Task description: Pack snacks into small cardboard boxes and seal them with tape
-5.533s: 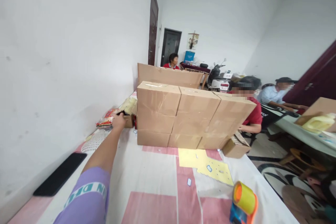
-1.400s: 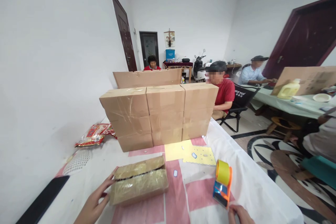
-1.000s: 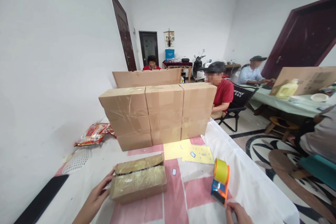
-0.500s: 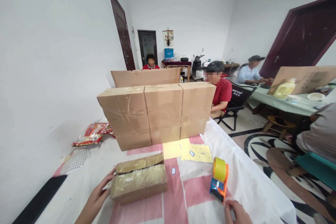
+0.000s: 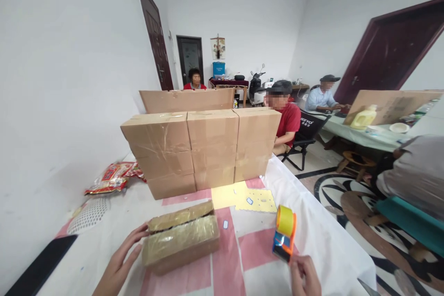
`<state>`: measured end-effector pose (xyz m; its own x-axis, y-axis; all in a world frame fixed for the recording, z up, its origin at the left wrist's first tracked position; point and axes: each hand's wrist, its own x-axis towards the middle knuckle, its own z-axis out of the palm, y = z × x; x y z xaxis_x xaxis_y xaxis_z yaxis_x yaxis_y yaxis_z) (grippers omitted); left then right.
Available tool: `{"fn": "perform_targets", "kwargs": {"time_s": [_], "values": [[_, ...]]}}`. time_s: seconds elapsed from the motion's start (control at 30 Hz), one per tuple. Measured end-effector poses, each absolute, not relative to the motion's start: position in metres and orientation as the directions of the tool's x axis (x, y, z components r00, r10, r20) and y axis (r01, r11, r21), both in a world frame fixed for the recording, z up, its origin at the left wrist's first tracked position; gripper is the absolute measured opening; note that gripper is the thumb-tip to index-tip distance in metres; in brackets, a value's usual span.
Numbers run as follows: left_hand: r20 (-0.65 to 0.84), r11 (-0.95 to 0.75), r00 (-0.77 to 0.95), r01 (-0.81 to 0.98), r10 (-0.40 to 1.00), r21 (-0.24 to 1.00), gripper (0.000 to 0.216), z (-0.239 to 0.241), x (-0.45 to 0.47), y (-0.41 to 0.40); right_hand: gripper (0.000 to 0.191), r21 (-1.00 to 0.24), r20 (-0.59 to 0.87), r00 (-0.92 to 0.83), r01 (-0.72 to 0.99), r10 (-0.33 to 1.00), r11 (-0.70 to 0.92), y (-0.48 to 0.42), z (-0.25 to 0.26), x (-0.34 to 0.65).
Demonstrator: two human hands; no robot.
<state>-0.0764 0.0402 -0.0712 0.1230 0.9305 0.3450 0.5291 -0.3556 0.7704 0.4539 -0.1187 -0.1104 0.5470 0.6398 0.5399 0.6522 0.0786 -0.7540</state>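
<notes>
A small brown cardboard box (image 5: 182,240) lies on the table before me, with shiny tape over its top and a dark gap along the seam between its flaps. My left hand (image 5: 121,256) rests at the box's left end, fingers stretched and apart, fingertips against its edge. To the right of the box is an orange and blue tape dispenser (image 5: 285,236) carrying a yellow roll. My right hand (image 5: 305,275) has its fingers closed at the near end of the dispenser, pinching it there.
Stacked cardboard boxes (image 5: 194,152) form a wall across the table behind the small box. A red snack bag (image 5: 109,178) lies at left, a black flat object (image 5: 43,266) nearer. A yellow paper piece (image 5: 256,199) lies by the stack. A person in red (image 5: 289,118) sits beyond.
The view has shifted slightly, moving the scene a little left. My right hand has come closer to the dispenser and now grips its near end. My left hand stays at the box.
</notes>
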Motion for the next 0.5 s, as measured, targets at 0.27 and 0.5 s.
{"fn": "perform_targets", "kwargs": {"time_s": [0.27, 0.5], "values": [[0.483, -0.433, 0.149, 0.711, 0.863, 0.554, 0.039, -0.033, -0.046, 0.002, 0.024, -0.862, 0.431, 0.059, 0.323, 0.900, 0.391, -0.025, 0.009, 0.350], [0.503, -0.588, 0.326, 0.588, 0.800, 0.555, 0.012, -0.008, -0.009, -0.046, 0.026, -0.845, 0.192, -0.455, 0.375, 0.870, 0.382, 0.045, 0.052, 0.324]]}}
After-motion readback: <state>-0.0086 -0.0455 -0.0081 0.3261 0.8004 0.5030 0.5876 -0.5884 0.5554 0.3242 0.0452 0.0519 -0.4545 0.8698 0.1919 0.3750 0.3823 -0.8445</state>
